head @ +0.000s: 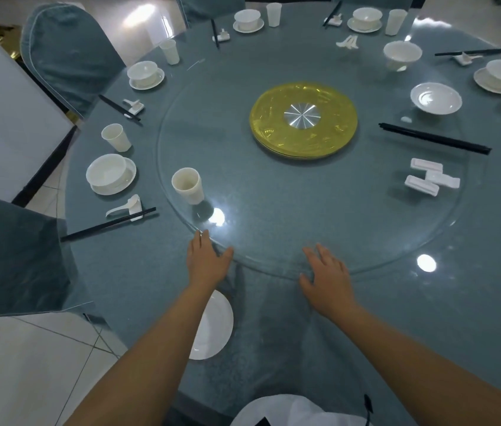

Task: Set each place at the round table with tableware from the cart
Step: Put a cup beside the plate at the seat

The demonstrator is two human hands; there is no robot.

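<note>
My left hand (207, 261) and my right hand (326, 279) both rest flat, fingers spread, on the near rim of the glass turntable (273, 210). Neither holds anything. A white plate (217, 325) lies on the table under my left forearm, partly hidden by it. On the turntable stand a white cup (187, 186), black chopsticks (433, 138), three white chopstick rests (431, 179), a shallow bowl (435, 98), a deeper bowl (402, 55) and white spoons (349, 42).
Several set places ring the blue-grey round table (138, 272): bowl on saucer (111, 175), cup (116, 137), spoon with chopsticks (111, 224). A yellow disc (303, 119) sits at the turntable's centre. Covered chairs (68, 53) stand at the left.
</note>
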